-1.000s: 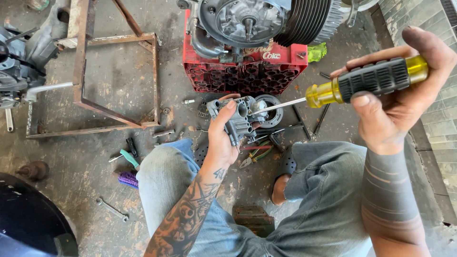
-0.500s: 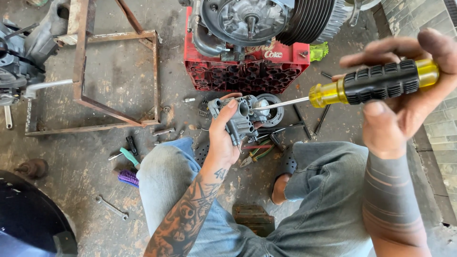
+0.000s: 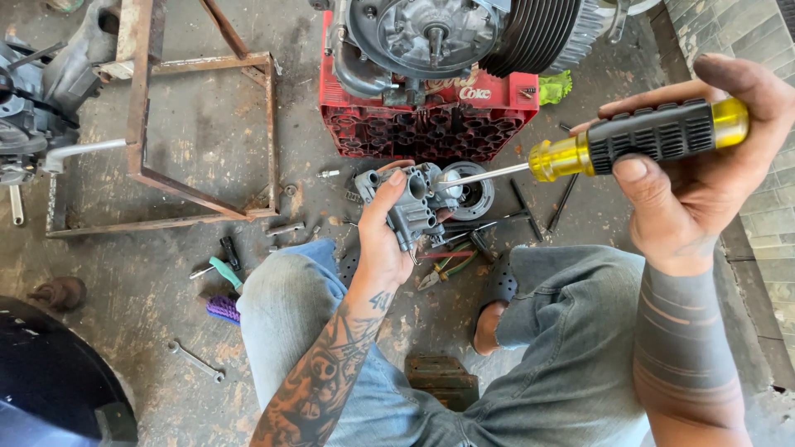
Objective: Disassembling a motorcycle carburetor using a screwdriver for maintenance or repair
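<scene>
A rusty steel frame (image 3: 199,124) lies on the concrete floor (image 3: 207,174). The left hand (image 3: 383,240) has its grip clenched around a grey carburetor (image 3: 410,207), held above the knees. The right hand (image 3: 704,174) grasps a yellow-and-black screwdriver (image 3: 638,141), its tip at the carburetor.

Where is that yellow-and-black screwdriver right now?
In the head view, the screwdriver is at upper right, gripped by the right hand; its tip reaches left to the grey metal part held in the left hand.
</scene>
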